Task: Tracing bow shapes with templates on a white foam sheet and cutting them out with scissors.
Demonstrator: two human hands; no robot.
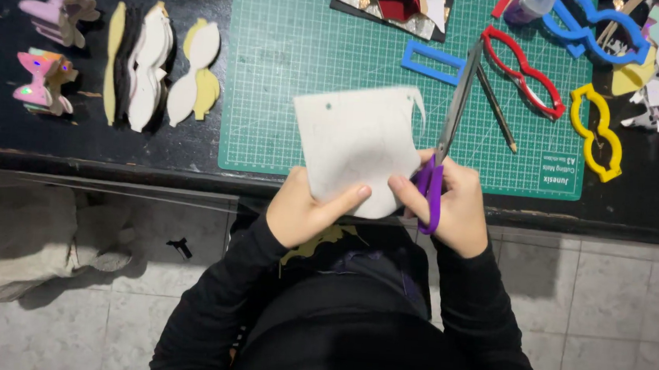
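Item: white felt sheet (357,144), roughly rectangular with a curved, partly cut right edge and a thin trimmed sliver curling off the top right corner. Held in the air above the near edge of the green cutting mat (291,66), at the front of the dark tabletop (77,140).

Handling, as judged: light, soft, pliable; it would flop if held by one corner only and is best taken near the cut line, on the lower edge, so the material stays taut. Not fragile, not slippery.

Grip, left hand (304,210): pressed together on the sheet's lower edge, thumb on top, fingers beneath. The sheet extends up and away from this grip.

Grip, right hand (455,209): closed through the purple handles of the scissors (444,154); blades point away, lying against the sheet's right edge and looking almost closed.

Surroundings: pencil (496,108), blue rectangular frame (432,62), red (523,71), yellow (596,132) and blue (596,26) outline templates on and beside the mat. Left of the mat: a row of cut bow-shaped pieces (148,68) and finished pink bows (49,42).
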